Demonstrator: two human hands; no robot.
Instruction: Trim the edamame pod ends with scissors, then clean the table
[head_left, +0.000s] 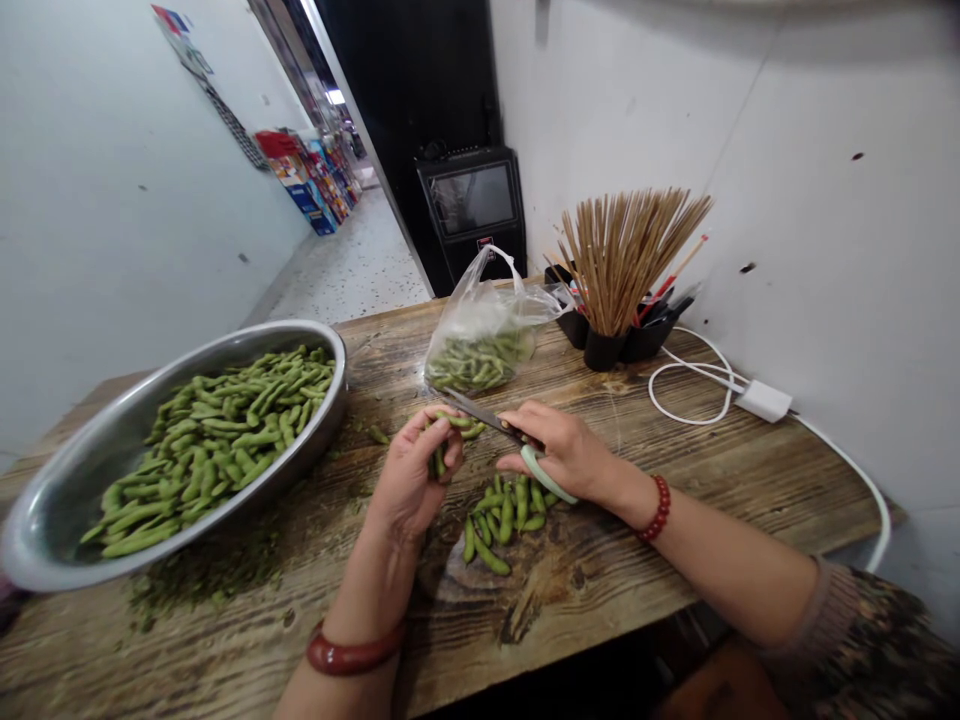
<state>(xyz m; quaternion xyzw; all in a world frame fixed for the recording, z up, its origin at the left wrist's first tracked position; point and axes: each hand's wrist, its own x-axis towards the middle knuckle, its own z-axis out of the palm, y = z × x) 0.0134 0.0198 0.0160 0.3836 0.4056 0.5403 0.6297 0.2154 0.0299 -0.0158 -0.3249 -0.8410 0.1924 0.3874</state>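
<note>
My left hand [420,460] is closed around a few green edamame pods [438,458], pinched between thumb and fingers. In my right hand [566,450] is a pair of scissors [480,408] with pale green handles, its blades pointing left above the left hand's pods. Below the right hand, a small pile of edamame pods [507,510] lies on the wooden table [600,580]. On the left stands a big metal basin [334,365] with a heap of pods [225,430] in it. Beyond my hands sits a clear plastic bag [480,310] with more pods inside.
Green trimmings [210,575] are scattered beside the basin. Black holders [604,350] with a bunch of thin wooden sticks [630,260] stand at the back right, by the wall. A white cable [694,420] with an adapter [763,400] runs along the right edge.
</note>
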